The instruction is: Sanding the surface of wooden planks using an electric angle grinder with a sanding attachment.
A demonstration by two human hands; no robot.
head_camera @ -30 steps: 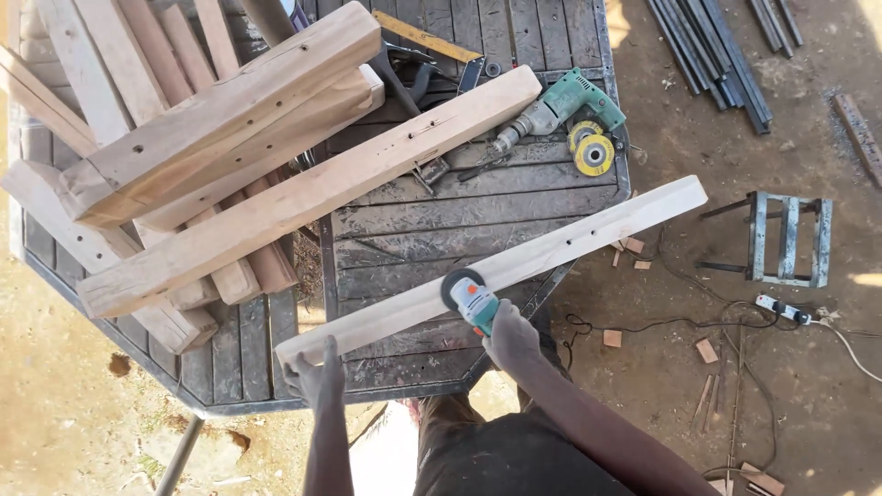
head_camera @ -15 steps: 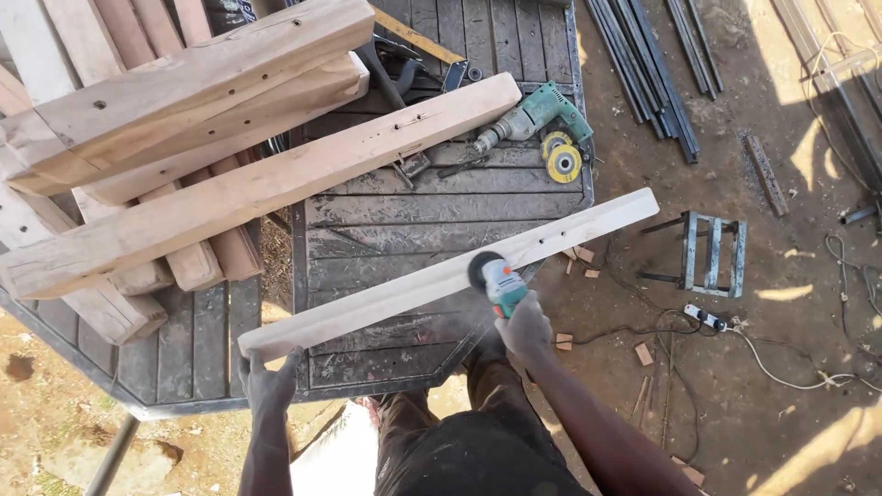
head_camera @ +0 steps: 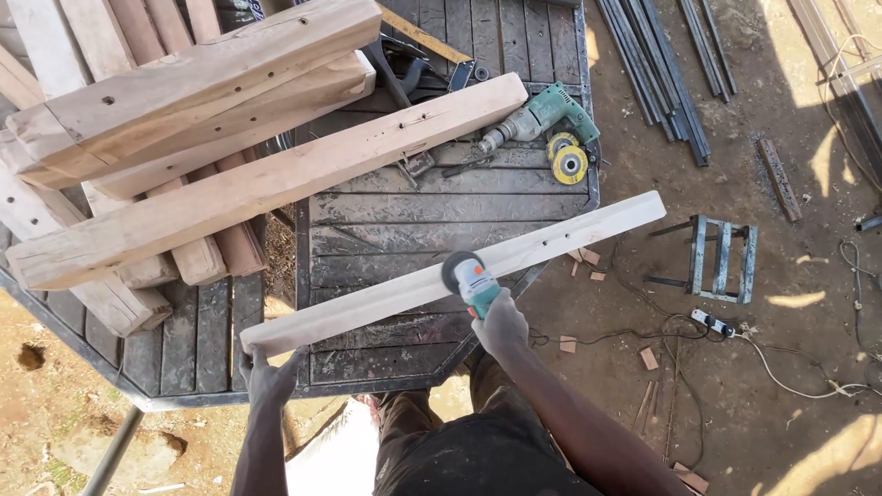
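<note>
Presently, right hand (head_camera: 501, 323) has its fingers clamped on a teal angle grinder (head_camera: 470, 278), disc against a pale plank (head_camera: 441, 277) lying across the surface's (head_camera: 386, 220) near edge. Left hand (head_camera: 268, 377) grips the plank's near-left end, fingers wrapped on it. Green drill (head_camera: 537, 112) lies toward the far right corner.

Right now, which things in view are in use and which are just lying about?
In use:
- pale wooden plank, lying across the metal table
- angle grinder, held on the plank by the right hand
- left hand, gripping the plank's near end

Lying about:
- green drill
- yellow discs
- stacked beams
- metal rods
- small metal frame
</note>
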